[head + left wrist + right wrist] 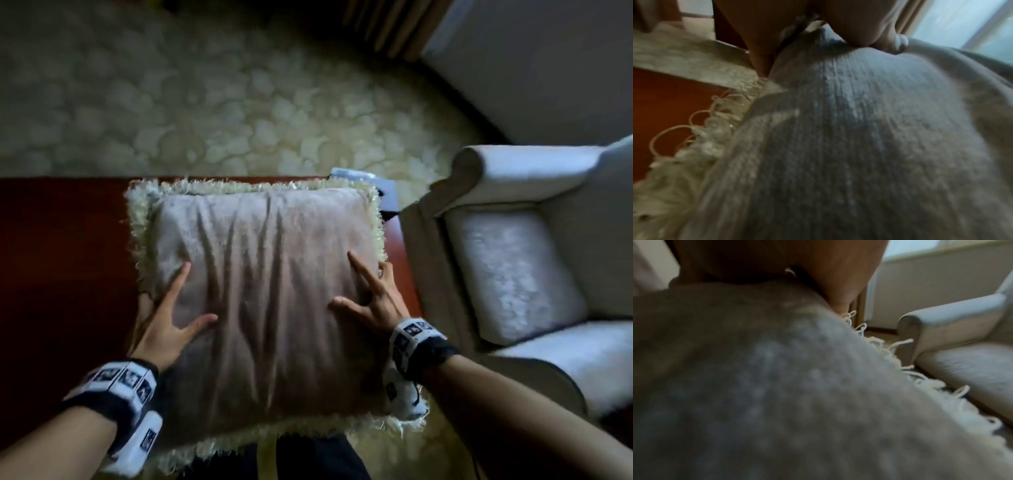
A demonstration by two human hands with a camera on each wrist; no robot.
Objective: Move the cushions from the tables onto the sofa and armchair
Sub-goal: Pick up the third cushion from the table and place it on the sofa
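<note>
My left hand (161, 325) and right hand (371, 305) grip the square grey cushion with cream fringe (263, 294) at its sides, thumbs on top, above the reddish wooden table (61, 260), beside the pale upholstered armchair (520, 260).

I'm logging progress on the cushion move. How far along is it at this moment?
Done: nothing visibly placed; the armchair seat shows only its own upholstery. In hand: the left hand and right hand grip the fringed cushion by its sides above the wooden table. Left: set it on the armchair; other cushions are out of view.
</note>
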